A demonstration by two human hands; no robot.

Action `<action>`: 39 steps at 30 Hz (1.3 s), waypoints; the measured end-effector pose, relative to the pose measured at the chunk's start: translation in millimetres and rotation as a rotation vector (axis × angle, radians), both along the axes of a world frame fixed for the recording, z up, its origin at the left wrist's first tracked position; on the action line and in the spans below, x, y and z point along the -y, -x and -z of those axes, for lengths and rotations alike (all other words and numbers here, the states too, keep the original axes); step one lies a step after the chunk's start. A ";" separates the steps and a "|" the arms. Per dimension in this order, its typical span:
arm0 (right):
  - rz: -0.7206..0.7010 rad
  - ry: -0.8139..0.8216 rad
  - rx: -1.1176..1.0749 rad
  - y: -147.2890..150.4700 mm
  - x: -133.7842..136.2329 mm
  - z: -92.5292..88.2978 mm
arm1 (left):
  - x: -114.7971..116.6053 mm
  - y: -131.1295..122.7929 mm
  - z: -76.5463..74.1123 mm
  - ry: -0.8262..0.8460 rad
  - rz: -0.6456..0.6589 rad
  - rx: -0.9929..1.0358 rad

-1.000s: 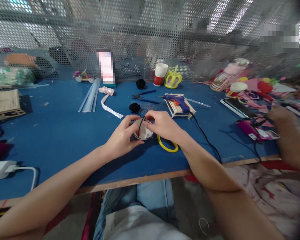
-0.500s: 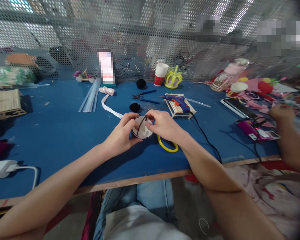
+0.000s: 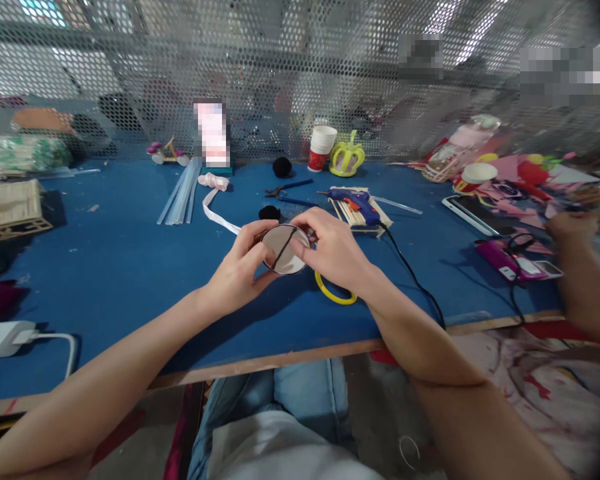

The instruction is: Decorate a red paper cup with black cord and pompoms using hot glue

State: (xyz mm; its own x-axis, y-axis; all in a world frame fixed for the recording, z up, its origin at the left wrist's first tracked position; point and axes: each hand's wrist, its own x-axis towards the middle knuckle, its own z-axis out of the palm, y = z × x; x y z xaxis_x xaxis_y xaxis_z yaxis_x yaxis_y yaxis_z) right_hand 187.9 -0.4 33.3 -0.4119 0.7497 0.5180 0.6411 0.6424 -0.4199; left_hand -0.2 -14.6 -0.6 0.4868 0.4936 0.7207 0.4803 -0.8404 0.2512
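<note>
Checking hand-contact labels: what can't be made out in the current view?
Head view throughout.
Round white piece, underside: faces away, with the left hand and right hand around it.
Yellow ring, upper part: behind the right hand.
Wooden piece, far end: cut by left edge.
Upright screen, content: pixelated.

Left arm [image 3: 125,360]: one, bare, slanting inward from the person's near left. Right arm [image 3: 420,333]: one, bare, slanting in opposite, elbow crease plain to me. Left hand [image 3: 237,270]: back upward, fingers curled in a grip. Right hand [image 3: 336,252]: facing the left, fingers bent, thumb pointing across.
</note>
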 end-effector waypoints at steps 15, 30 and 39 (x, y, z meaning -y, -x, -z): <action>0.022 -0.001 0.021 0.7 -3.8 3.7 | -3.4 0.3 6.6 0.039 0.055 0.003; 0.026 0.027 0.041 0.4 -4.9 2.5 | -5.5 1.8 11.2 0.088 0.057 -0.025; 0.025 0.037 0.044 0.1 -4.6 2.5 | -4.4 0.5 8.9 0.087 0.057 -0.023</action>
State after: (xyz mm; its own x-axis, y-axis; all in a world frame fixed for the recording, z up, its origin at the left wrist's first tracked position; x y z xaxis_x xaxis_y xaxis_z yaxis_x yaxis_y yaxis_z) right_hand 187.8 4.2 30.8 -0.4149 0.7783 0.4713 0.6749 0.6107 -0.4143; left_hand -0.7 -10.2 -9.5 0.5318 0.5248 0.6647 0.4390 -0.8420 0.3135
